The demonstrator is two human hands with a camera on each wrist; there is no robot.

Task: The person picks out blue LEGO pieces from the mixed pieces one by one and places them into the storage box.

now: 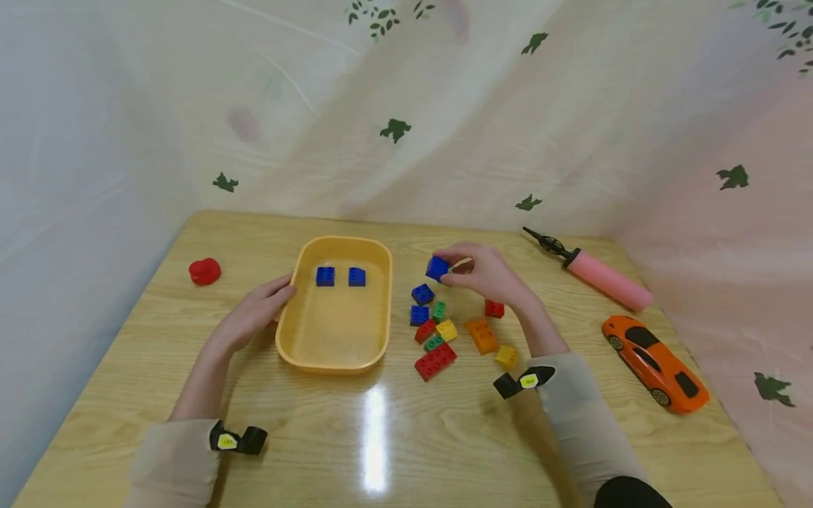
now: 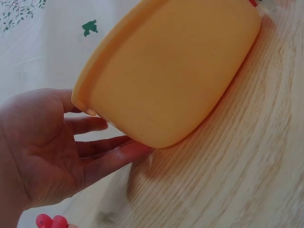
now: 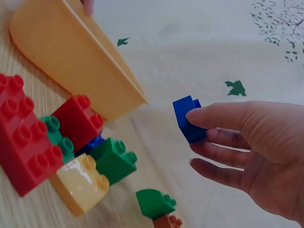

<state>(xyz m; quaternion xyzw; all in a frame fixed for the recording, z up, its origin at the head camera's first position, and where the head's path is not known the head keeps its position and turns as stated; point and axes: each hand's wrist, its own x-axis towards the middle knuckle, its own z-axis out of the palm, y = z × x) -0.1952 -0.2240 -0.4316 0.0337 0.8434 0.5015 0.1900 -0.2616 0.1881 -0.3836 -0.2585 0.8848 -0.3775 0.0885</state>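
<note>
My right hand [image 1: 485, 271] pinches a blue toy brick [image 3: 186, 119] between thumb and fingers, held up off the table to the right of a yellow plastic tray [image 1: 333, 363]. At the tray's left side, my left hand [image 2: 52, 147] grips the wall, with a digit at the rim and the other fingers along the outside and underneath. Two blue bricks, a left one [image 1: 325, 276] and a right one [image 1: 357, 276], sit apart inside the tray. Below my right hand lie more blue bricks [image 1: 420, 315] beside a red eight-stud brick [image 1: 435, 362].
Green, yellow, red and orange bricks [image 1: 481, 336] lie loose right of the tray. A pink hand pump [image 1: 606, 279] and an orange toy car [image 1: 654, 363] lie at the table's right side. A small red object [image 1: 205, 271] sits at the left. Fabric walls enclose the table.
</note>
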